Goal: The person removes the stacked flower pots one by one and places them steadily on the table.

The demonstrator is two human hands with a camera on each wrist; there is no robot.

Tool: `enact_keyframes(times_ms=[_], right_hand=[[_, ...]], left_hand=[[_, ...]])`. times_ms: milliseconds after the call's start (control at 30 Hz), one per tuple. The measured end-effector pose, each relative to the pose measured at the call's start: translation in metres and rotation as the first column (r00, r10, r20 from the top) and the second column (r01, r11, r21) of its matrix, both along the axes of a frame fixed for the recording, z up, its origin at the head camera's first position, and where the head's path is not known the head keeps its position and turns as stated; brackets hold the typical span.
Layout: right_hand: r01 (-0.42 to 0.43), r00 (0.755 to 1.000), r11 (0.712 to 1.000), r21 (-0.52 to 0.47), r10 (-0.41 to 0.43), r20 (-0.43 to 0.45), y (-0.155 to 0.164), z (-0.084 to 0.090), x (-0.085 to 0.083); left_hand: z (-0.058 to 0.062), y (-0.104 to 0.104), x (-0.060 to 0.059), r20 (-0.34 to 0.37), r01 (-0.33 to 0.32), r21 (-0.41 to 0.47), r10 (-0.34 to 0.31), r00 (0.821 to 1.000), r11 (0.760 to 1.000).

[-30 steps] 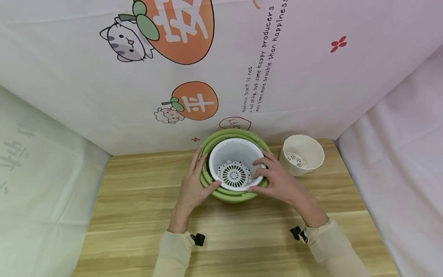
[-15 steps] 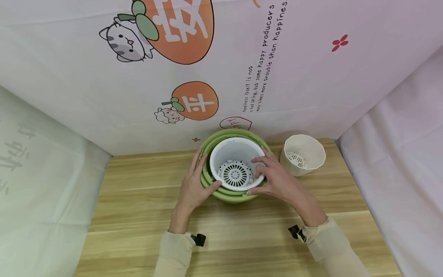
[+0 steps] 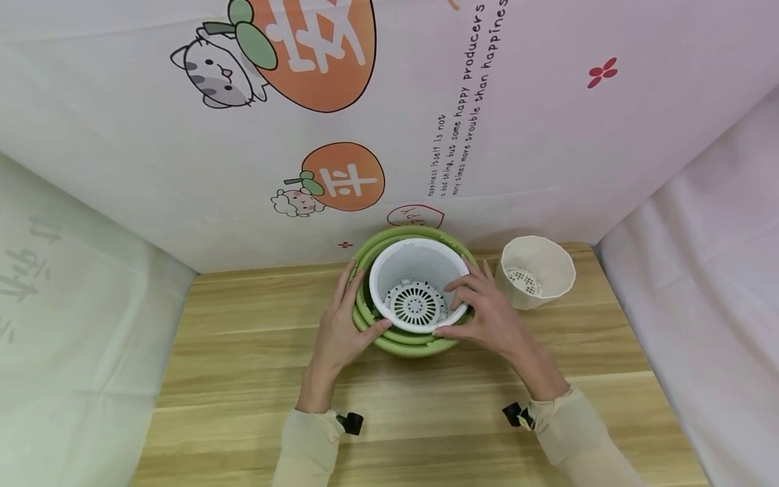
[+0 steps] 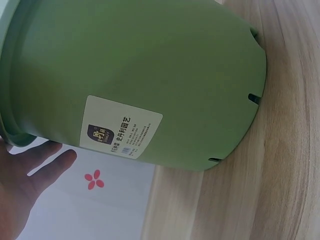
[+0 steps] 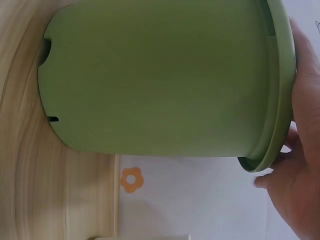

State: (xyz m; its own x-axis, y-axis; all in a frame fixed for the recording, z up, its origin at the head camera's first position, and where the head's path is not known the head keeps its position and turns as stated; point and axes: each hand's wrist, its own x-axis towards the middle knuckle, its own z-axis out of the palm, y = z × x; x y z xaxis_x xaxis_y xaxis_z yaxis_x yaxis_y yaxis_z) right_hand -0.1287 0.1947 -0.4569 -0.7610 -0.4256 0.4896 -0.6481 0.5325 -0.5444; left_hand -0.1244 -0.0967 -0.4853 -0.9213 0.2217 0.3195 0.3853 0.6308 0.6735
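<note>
A white flowerpot (image 3: 416, 250) with a slotted bottom sits inside nested green flowerpots (image 3: 402, 350) at the table's back edge. My left hand (image 3: 341, 331) spans the left side of the green rims, its thumb reaching to the white pot's near rim. My right hand (image 3: 487, 314) holds the white pot's right rim, with curled fingers over the inside and the thumb at the near edge. In the left wrist view, the outer green pot (image 4: 190, 75) shows a white label (image 4: 120, 127). From the right wrist view, its plain green side (image 5: 150, 80) fills most of the picture.
A cream flowerpot (image 3: 541, 260) with a perforated bottom stands just right of the green pots, close to my right hand. A printed cloth (image 3: 243, 176) hangs right behind the wooden table (image 3: 243, 352). White cloth walls (image 3: 688, 257) flank both sides.
The white pot has shifted slightly toward the far side within the green pots. My right wrist has moved a little left; my left hand stays nearly where it was.
</note>
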Motion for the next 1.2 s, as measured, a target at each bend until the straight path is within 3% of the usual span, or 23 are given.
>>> enact_keyframes(times_ms=[133, 500, 933, 1200], right_hand=[[-0.001, 0.998, 0.998, -0.065, -0.003, -0.055, -0.002, 0.000, -0.002], [-0.006, 0.993, 0.992, -0.129, -0.010, -0.121, -0.006, -0.002, -0.003], [-0.035, 0.985, 0.982, -0.187, 0.003, -0.172, -0.007, 0.007, -0.003], [-0.056, 0.969, 0.967, -0.249, -0.007, -0.246, -0.008, 0.013, -0.004]], left_hand=[[0.000, -0.001, 0.001, -0.012, 0.002, 0.009, -0.002, 1.000, 1.000], [0.000, -0.001, 0.003, -0.025, -0.006, 0.002, 0.006, 1.000, 1.000], [0.003, -0.002, 0.002, 0.069, 0.008, -0.009, -0.007, 0.998, 1.000], [0.004, -0.002, 0.001, 0.064, 0.007, 0.001, -0.007, 0.998, 1.000]])
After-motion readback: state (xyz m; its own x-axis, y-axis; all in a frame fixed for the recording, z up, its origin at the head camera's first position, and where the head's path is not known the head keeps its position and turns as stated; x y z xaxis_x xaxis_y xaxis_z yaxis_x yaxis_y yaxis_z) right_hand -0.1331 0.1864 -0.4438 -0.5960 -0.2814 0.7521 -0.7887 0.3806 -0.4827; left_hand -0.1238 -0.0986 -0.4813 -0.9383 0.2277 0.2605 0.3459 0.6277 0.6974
